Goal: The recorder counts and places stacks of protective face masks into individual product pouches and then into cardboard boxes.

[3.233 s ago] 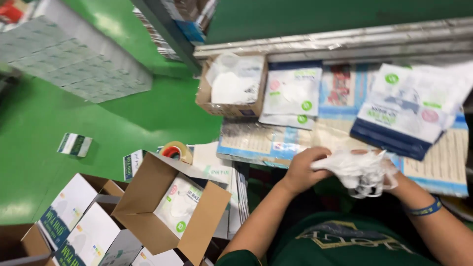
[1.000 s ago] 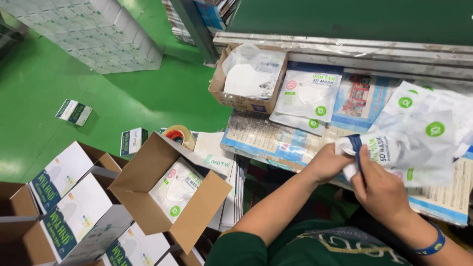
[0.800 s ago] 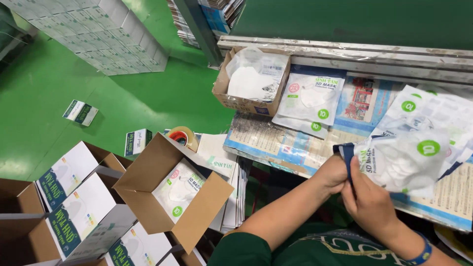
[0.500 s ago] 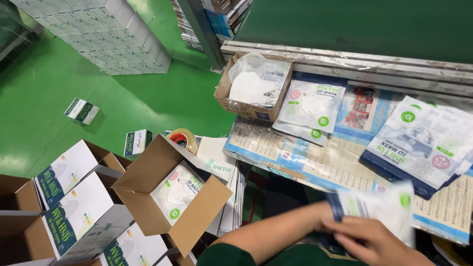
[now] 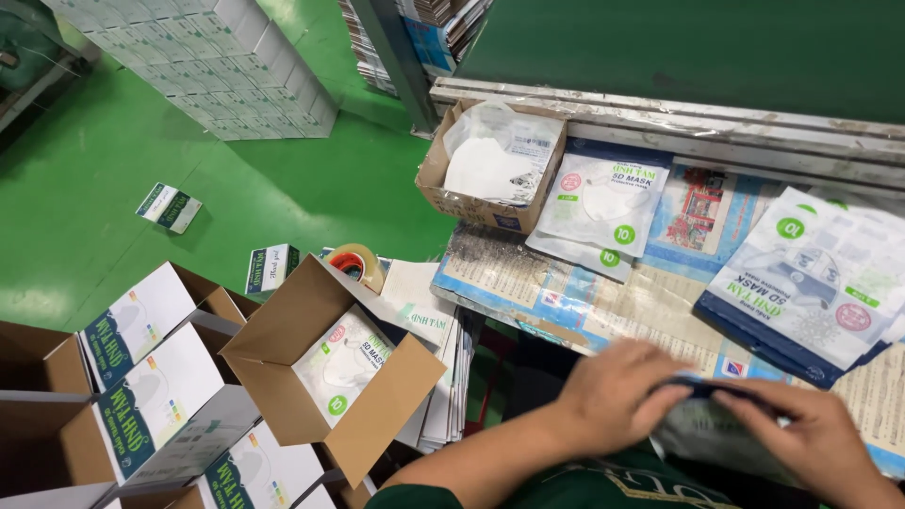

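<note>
A single view, from a camera worn on the person's head, looks steeply down and a little forward. It sits close above the near edge of the desk point(image 5: 603, 311), so the left hand point(image 5: 613, 396) and right hand point(image 5: 811, 438) fill the lower right of the frame at short range, slightly blurred. The desk's far edge runs along a green wall panel point(image 5: 698, 47) at the top. The view is turned somewhat, so the desk's edges slant across the picture. Past the desk's left end the camera sees farther down to the green floor point(image 5: 123, 160) and the open cardboard box point(image 5: 330, 368) standing below the desk's near left corner.
</note>
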